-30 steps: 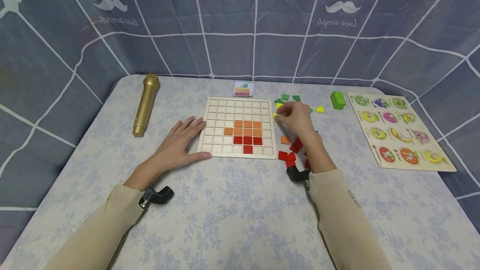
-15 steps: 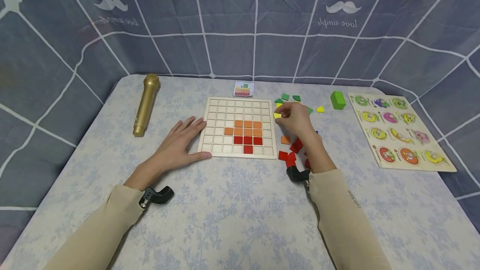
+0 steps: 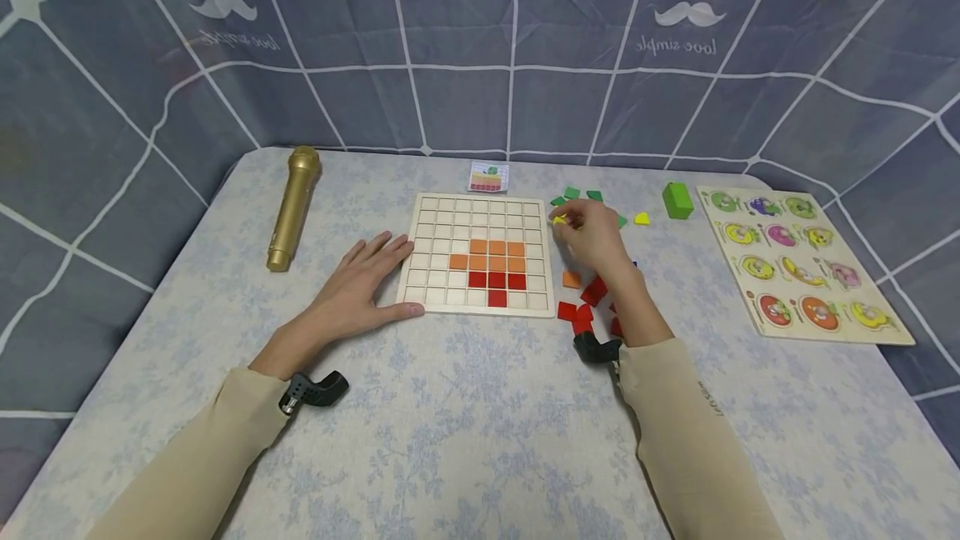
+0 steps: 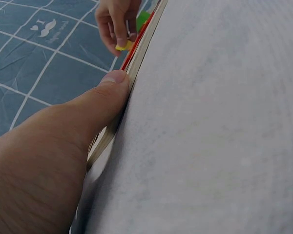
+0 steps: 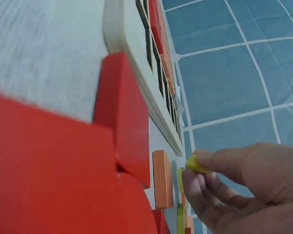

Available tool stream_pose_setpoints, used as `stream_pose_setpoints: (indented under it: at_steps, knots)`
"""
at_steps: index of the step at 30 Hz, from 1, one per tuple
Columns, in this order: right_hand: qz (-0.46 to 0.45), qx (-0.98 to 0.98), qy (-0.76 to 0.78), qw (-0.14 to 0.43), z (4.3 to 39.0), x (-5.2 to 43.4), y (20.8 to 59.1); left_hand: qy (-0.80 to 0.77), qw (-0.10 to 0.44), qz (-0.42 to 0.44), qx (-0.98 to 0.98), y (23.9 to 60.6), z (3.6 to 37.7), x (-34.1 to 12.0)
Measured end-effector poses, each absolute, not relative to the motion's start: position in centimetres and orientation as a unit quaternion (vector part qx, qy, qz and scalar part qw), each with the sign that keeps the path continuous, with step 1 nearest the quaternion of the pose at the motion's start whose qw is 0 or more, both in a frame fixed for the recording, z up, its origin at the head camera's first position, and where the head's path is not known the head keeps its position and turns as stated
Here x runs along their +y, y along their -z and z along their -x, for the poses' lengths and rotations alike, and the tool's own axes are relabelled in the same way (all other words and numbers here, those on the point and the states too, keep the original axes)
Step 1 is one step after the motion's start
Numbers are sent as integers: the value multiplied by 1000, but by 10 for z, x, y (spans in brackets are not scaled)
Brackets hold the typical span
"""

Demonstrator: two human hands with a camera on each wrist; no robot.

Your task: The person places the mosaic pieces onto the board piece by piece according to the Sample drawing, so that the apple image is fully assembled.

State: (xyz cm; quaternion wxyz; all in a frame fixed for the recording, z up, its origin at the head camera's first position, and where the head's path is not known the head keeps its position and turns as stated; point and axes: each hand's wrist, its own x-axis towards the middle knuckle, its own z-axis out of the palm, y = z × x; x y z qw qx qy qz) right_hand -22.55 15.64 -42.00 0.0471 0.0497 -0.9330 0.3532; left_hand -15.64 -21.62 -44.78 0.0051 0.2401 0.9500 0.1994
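Yellow and small, a tile [image 5: 196,165] is pinched in the right hand [image 3: 592,238] just beside the square pale-wood grid board [image 3: 437,279], whose left side the outspread left hand [image 3: 352,294] touches, seemingly to keep it from sliding.

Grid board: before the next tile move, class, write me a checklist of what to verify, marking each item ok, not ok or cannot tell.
1. Tile secure: ok. The right hand pinches a yellow tile between thumb and fingers.
2. Board steadied: ok. The left hand rests at the left side of the grid board, thumb against its rim.
3. Bare squares available: ok. Those directly beyond the far row of orange tiles are unfilled.
4. Placed tiles match the picture card: cannot tell. Its print is too small.
5. All loose pieces in plain sight: not ok. The right forearm partly covers a red piece.
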Motion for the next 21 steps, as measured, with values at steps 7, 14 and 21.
stream_pose_setpoints:
  at_steps: [7,14,21]
  knots:
    - [-29,-911,-405,75,226,148,419,-200,9,-238,950,447,156,-215]
    - [-23,-883,-464,64,223,129,423,-201,8,-238,950,447,157,-215]
    - [-23,-888,-454,66,220,118,427,-198,8,-239,951,448,157,-216]
